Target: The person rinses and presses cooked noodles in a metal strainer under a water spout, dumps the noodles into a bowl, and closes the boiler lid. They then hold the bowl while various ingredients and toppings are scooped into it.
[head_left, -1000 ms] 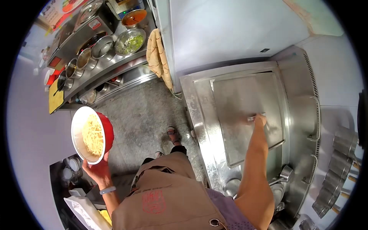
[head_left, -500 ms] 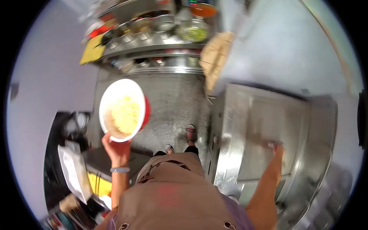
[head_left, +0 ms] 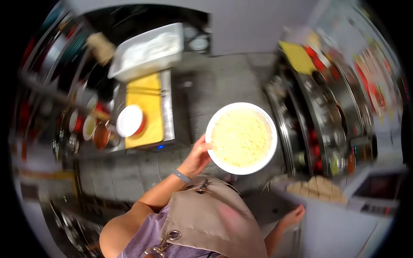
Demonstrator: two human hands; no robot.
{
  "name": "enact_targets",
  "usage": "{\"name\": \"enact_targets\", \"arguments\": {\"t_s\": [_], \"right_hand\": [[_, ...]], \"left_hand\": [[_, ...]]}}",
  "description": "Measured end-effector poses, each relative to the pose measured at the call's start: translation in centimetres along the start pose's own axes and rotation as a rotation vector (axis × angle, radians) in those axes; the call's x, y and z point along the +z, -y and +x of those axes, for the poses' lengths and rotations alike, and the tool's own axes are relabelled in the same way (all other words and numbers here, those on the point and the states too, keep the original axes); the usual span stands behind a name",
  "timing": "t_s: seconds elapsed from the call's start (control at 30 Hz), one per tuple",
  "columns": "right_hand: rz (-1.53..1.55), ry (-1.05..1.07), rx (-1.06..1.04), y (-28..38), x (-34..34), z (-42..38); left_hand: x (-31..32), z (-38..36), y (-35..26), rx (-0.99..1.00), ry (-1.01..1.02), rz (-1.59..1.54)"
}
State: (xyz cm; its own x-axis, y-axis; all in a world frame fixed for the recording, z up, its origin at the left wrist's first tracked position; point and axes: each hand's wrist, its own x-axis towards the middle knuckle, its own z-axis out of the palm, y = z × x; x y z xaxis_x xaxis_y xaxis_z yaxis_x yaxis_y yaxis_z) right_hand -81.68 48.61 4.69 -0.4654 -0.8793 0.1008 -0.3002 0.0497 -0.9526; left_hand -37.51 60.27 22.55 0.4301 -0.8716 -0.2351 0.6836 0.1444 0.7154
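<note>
My left hand (head_left: pixel 198 154) grips the near left rim of a round white bowl (head_left: pixel 272 148), thumb over the edge. Filling much of the bowl is pale yellow food (head_left: pixel 241 139) in small strips or pieces, whose exact kind I cannot make out. The bowl is held over the grey floor in front of my apron. Low on the right, my right hand (head_left: pixel 294 216) is away from the bowl, near the side of a pale cabinet. Its fingers look loosely extended with nothing seen in them, though they are small and blurred.
On the left counter, a white and red bowl (head_left: pixel 129 121) stands on a yellow board (head_left: pixel 151 105), near a white bin (head_left: pixel 172 56). Shelves with metal containers (head_left: pixel 318 101) run along the right, with a microwave (head_left: pixel 378 189) nearer me.
My view has swung left, bringing the counter with the yellow board ahead. The bowl stays in my left hand. My right hand has come away from the steel surface it was at.
</note>
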Motion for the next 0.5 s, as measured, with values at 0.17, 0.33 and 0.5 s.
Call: {"name": "enact_targets", "arguments": {"t_s": [0.17, 0.33, 0.5], "right_hand": [[0.068, 0.932, -0.207, 12.8, 19.8, -5.6], [0.001, 1.596, -0.289, 19.3, 30.2, -18.4], [-0.110, 2.175, -0.491, 22.1, 34.3, -34.3]], "left_hand": [[-5.7, -7.3, -3.2, 0.325, -0.195, -0.082], [-11.6, -17.6, -7.4, 0.649, -0.501, -0.084], [-16.9, -26.3, -5.8, 0.918, -0.935, -0.218]]}}
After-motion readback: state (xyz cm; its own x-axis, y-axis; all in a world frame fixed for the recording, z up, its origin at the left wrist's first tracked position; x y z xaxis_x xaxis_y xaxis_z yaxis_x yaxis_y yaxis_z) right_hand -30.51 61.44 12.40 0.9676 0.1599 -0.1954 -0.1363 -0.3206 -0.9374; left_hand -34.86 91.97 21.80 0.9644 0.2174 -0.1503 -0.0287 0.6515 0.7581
